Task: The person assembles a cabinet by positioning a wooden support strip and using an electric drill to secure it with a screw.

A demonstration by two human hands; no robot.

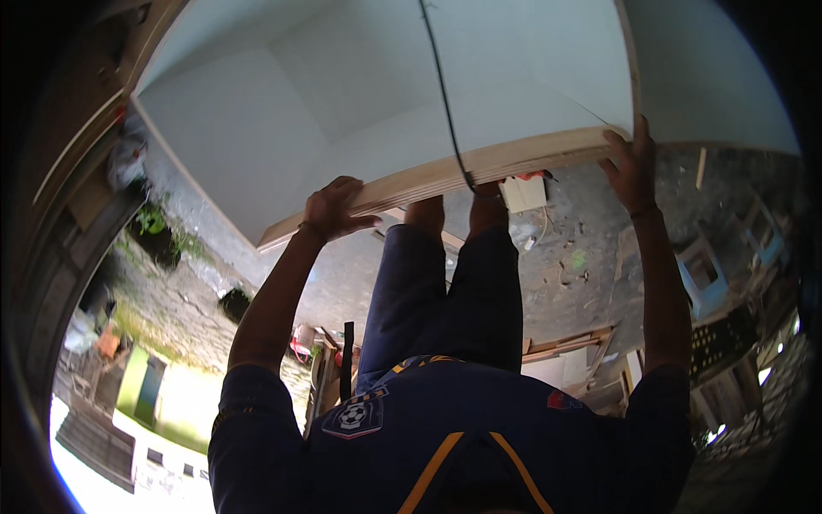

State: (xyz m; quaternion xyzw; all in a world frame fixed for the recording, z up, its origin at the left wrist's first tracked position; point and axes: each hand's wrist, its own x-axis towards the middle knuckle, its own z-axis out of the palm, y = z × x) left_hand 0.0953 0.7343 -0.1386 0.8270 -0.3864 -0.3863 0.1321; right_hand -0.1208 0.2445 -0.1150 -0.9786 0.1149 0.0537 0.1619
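1. The left hand (334, 210) is gripping the near edge of a pale wooden-edged box (368, 77), left of that edge's middle; its fingers are curling over the wooden strip (488, 158) while its thumb is stretching out to the right, just below.
2. The right hand (631, 164) is clasping the box's near right corner, its thumb lying on the end of the strip and its fingers reaching up along the right edge.
3. The box is facing the person with its light blue-grey inner sides showing, its near edge sitting in front of the knees; what is bearing it underneath cannot be told.
4. A black cord (443, 86) is running down across the box, crossing the near edge between the two hands and ending near the knees.
5. A second pale panel (711, 68) is standing beyond the box's right edge.
6. Below, the grey floor (569, 291) is carrying a cream-coloured flat piece (525, 194) just right of the knees, and a blue frame-like piece (702, 272) toward its right edge.
7. Green plants (151, 218) are growing past the box's left edge, near a clear plastic bag (128, 158).
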